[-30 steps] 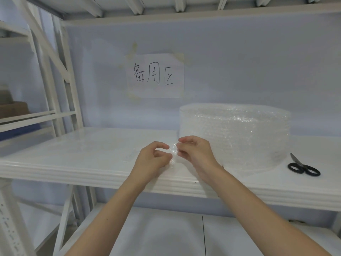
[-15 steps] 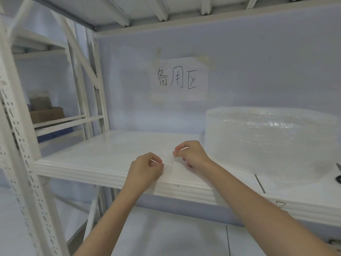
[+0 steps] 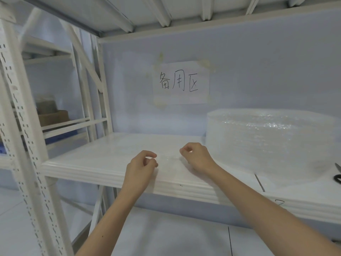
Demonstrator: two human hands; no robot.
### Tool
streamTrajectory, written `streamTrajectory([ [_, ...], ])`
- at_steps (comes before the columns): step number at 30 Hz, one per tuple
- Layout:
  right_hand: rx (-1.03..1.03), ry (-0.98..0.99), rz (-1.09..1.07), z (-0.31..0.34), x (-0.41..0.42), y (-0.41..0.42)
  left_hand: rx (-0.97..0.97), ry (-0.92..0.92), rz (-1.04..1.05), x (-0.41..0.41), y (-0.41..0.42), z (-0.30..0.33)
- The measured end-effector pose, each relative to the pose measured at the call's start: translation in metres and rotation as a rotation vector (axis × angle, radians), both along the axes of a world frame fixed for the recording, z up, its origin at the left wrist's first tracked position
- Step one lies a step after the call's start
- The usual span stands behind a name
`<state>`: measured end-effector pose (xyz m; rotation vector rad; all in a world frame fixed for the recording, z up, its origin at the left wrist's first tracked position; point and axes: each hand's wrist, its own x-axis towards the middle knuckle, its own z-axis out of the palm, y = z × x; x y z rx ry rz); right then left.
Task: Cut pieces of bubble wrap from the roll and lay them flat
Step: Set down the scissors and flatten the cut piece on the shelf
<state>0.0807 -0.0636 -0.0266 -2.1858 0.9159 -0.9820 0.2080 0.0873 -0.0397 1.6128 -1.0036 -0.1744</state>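
A large roll of bubble wrap (image 3: 267, 139) stands on end at the right of a white shelf (image 3: 103, 159), its clear, dimpled layers catching glints of light along the upper edge. A small cut piece of bubble wrap (image 3: 168, 159) lies flat on the shelf near the front edge, just left of the roll; it is nearly transparent against the white surface, and its outline is hard to trace.

The person's left hand (image 3: 141, 168) hovers at the piece's left side, fingers curled with thumb and forefinger close together; the right hand (image 3: 196, 157) sits at the piece's right side in a similar curl. Each appears to pinch an edge of the piece, though the film is too faint there to be sure. Both forearms reach up from the lower frame, wrists over the shelf's front lip.

Black-handled scissors (image 3: 338, 175) lie at the far right edge, partly cut off. A handwritten paper sign (image 3: 181, 83) is taped to the back wall.
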Motion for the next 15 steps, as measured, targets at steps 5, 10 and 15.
streamTrajectory([
  [5,-0.093,-0.009,0.009,0.01,-0.063,0.032,-0.064,0.011,-0.071,-0.028,-0.005,0.005],
  [10,-0.214,0.051,-0.167,0.011,-0.156,0.059,-0.045,0.003,-0.235,-0.077,-0.022,0.008],
  [15,-0.346,0.109,-0.555,0.016,-0.256,0.049,0.019,-0.05,-0.41,-0.133,-0.051,0.004],
])
